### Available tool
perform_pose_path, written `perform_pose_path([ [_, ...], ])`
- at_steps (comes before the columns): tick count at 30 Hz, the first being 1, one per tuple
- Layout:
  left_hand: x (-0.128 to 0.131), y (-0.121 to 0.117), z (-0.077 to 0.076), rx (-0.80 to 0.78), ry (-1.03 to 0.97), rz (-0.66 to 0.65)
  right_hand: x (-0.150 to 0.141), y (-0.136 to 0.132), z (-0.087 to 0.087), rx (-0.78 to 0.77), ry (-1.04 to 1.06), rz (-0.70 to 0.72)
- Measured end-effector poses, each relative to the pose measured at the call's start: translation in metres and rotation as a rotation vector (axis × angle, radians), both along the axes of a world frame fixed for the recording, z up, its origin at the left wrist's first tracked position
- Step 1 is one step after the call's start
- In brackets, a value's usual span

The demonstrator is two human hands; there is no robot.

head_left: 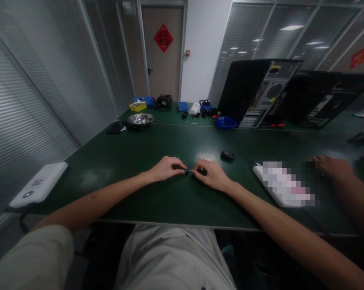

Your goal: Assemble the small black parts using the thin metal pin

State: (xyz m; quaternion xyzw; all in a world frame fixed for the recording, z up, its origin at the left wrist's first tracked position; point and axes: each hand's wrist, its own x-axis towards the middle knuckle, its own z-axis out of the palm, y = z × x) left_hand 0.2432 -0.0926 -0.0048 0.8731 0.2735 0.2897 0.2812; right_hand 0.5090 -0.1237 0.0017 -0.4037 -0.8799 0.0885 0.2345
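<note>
Two hands, fingertips close together. Left hand pinches a small black part, thin pale rod showing at its right, finer detail blurred. Right hand curls gripping a dark object, too hidden to name. Small black part sits over green tabletop, back from the near edge's middle.

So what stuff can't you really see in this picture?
All in the head view:
- Small dark part at the left hand: tiny, partly behind fingertips.
- Black thing at the right hand: fingers cover some.
- Top of the white device: pixel blocks hide it.
- Metal bowl's contents: too small.
- Neighbour's arm: cut off by the right edge.
</note>
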Motion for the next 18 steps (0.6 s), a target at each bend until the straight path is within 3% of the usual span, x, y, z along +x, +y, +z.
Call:
perform_pose_path([
  [6,-0.001,0.003,-0.003,-0.027,-0.010,-0.026,0.000,0.001,-0.005,-0.004,0.034,0.025],
  [18,-0.001,0.004,-0.006,0.068,-0.006,-0.059,-0.011,-0.003,-0.006,0.042,-0.031,0.015],
])
